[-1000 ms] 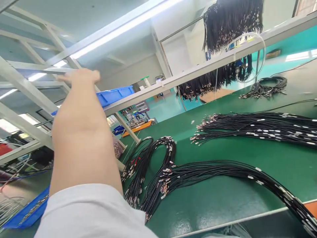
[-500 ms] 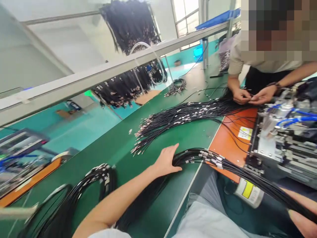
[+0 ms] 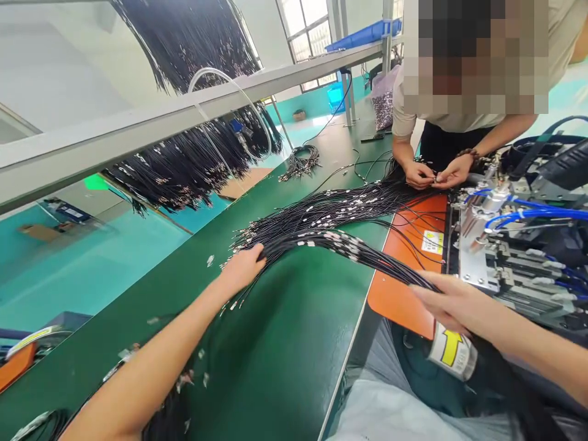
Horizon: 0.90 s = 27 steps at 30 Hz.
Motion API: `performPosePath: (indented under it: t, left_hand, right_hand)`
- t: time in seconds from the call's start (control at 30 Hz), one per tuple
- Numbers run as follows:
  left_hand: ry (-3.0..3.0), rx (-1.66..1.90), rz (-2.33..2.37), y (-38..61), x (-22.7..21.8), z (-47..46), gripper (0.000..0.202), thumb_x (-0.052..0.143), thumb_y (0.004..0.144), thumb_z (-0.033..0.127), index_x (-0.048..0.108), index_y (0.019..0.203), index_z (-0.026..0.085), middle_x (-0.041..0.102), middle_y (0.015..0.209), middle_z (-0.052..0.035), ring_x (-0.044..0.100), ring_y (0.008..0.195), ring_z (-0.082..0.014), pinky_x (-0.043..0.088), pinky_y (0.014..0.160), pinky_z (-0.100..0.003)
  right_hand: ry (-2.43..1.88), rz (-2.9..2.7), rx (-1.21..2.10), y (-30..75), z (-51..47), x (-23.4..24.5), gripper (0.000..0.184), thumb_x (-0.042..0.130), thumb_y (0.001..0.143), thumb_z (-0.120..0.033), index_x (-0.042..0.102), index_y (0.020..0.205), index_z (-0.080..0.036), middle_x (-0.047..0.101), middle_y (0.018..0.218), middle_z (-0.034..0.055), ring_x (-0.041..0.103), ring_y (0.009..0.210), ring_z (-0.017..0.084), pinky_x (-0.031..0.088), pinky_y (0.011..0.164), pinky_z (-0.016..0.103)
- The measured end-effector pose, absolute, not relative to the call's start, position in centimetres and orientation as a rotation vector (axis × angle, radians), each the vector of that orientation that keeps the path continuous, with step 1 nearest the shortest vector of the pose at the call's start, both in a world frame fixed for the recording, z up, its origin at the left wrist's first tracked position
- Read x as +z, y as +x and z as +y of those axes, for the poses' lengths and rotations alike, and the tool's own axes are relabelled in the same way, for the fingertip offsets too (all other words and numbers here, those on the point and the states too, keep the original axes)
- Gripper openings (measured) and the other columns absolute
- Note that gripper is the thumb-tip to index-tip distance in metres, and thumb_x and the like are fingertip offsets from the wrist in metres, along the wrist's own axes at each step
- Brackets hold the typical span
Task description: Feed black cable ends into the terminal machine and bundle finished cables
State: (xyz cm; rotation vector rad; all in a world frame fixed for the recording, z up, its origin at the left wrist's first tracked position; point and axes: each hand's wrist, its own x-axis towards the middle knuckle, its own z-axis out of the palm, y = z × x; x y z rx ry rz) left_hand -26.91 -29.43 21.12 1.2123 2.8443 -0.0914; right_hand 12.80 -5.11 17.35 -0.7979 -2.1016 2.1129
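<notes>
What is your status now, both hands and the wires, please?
Left hand shut on wire bundle. Right hand at its other end, grip unclear. Co-worker's hands on the far wire pile, apart.

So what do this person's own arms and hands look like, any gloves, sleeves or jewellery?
Both are bare. The left hand and right hand wear no gloves, and no ring, watch or band shows on either. The forearms are uncovered as far as the picture reaches, with no sleeve in view. The dark beaded bracelet is on the wrist of a co-worker in a beige short-sleeved shirt.
</notes>
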Motion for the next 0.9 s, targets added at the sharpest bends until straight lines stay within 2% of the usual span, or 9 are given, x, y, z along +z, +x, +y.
performPosePath:
  t: [0.07, 0.2, 0.27, 0.43, 0.5, 0.57, 0.67, 0.8, 0.9]
  left_hand:
    - [1.206, -0.166, 2.888, -29.8, 23.0, -28.4, 0.021, 0.052, 0.089, 0.036, 0.056, 0.104, 0.021, 0.069, 0.094, -0.0080, 0.065, 0.091, -0.0259, 0.046, 0.083, -0.034]
    - [1.351, -0.263, 2.865, -31.1, 22.9, -25.7, 0.038, 0.060, 0.084, 0.035, 0.056, 0.118, 0.018, 0.069, 0.110, -0.0124, 0.061, 0.110, -0.0304, 0.044, 0.095, -0.041]
    - [1.516, -0.270, 2.788, -29.7, 20.6, -23.3, 0.051, 0.061, 0.083, 0.033, 0.051, 0.130, 0.016, 0.063, 0.126, -0.0160, 0.055, 0.122, -0.0321, 0.041, 0.102, -0.045]
    - [2.087, -0.141, 2.351, -22.1, 10.8, -15.5, 0.080, 0.058, 0.081, 0.019, 0.025, 0.153, 0.024, 0.035, 0.157, -0.0078, 0.031, 0.145, -0.0235, 0.025, 0.119, -0.039]
    - [2.327, -0.025, 2.161, -19.6, 7.7, -12.8, 0.076, 0.055, 0.077, 0.011, 0.034, 0.149, 0.021, 0.047, 0.147, -0.0106, 0.039, 0.139, -0.0261, 0.026, 0.117, -0.044]
    - [2.444, 0.044, 2.037, -18.7, 6.3, -10.7, 0.054, 0.053, 0.076, 0.009, 0.056, 0.129, 0.017, 0.063, 0.118, -0.0120, 0.054, 0.118, -0.0274, 0.037, 0.106, -0.044]
    - [2.457, 0.068, 1.991, -20.3, 7.5, -8.3, 0.023, 0.052, 0.076, 0.011, 0.064, 0.095, 0.017, 0.062, 0.088, -0.0082, 0.058, 0.090, -0.0243, 0.045, 0.084, -0.037]
    - [2.485, 0.109, 1.980, -23.0, 11.7, -5.0, 0.023, 0.052, 0.075, 0.010, 0.061, 0.094, 0.019, 0.060, 0.094, -0.0060, 0.057, 0.087, -0.0212, 0.043, 0.077, -0.033]
    - [2.549, -0.027, 1.976, -21.8, 12.3, -2.6, 0.023, 0.051, 0.079, 0.011, 0.061, 0.098, 0.020, 0.060, 0.098, -0.0058, 0.057, 0.092, -0.0214, 0.042, 0.078, -0.033]
  right_hand:
    - [-0.659, -2.018, 2.348, 7.2, -4.3, 16.3, 0.036, 0.068, 0.084, -0.050, 0.047, 0.080, -0.022, 0.034, 0.057, -0.0085, 0.023, 0.042, 0.004, 0.017, 0.039, 0.021]
    - [-0.772, -1.951, 2.273, -2.3, -3.8, 12.7, 0.028, 0.072, 0.084, -0.036, 0.048, 0.081, -0.019, 0.041, 0.057, -0.0078, 0.034, 0.043, 0.005, 0.025, 0.041, 0.019]
    - [-0.824, -1.905, 2.195, -4.9, -3.8, 10.6, 0.024, 0.071, 0.084, -0.024, 0.054, 0.098, -0.018, 0.048, 0.060, -0.0060, 0.046, 0.049, 0.008, 0.034, 0.046, 0.020]
    - [-0.855, -1.750, 2.223, -4.4, -4.3, 6.7, 0.058, 0.068, 0.086, -0.021, 0.041, 0.136, -0.012, 0.065, 0.082, 0.0023, 0.063, 0.073, 0.013, 0.049, 0.065, 0.024]
    - [-0.855, -1.704, 2.272, -1.9, -4.8, 5.9, 0.061, 0.070, 0.085, -0.026, 0.042, 0.136, -0.010, 0.068, 0.086, 0.0044, 0.065, 0.077, 0.016, 0.051, 0.070, 0.028]
    - [-0.858, -1.683, 2.296, 1.4, -5.9, 5.5, 0.056, 0.078, 0.077, -0.027, 0.053, 0.124, -0.011, 0.069, 0.089, 0.0047, 0.065, 0.080, 0.017, 0.052, 0.075, 0.030]
    - [-0.832, -1.682, 2.367, 5.3, -8.3, 5.6, 0.048, 0.086, 0.067, -0.026, 0.060, 0.106, -0.014, 0.069, 0.087, 0.0021, 0.065, 0.081, 0.017, 0.051, 0.081, 0.032]
    - [-0.655, -1.141, 2.706, 4.9, -12.2, 7.4, 0.042, 0.079, 0.077, -0.042, 0.057, 0.104, -0.018, 0.060, 0.069, -0.0053, 0.068, 0.077, 0.016, 0.051, 0.088, 0.037]
    - [-0.512, -0.785, 2.744, 2.1, -14.1, 8.5, 0.045, 0.075, 0.079, -0.054, 0.056, 0.105, -0.022, 0.061, 0.075, -0.0048, 0.068, 0.084, 0.015, 0.053, 0.086, 0.033]
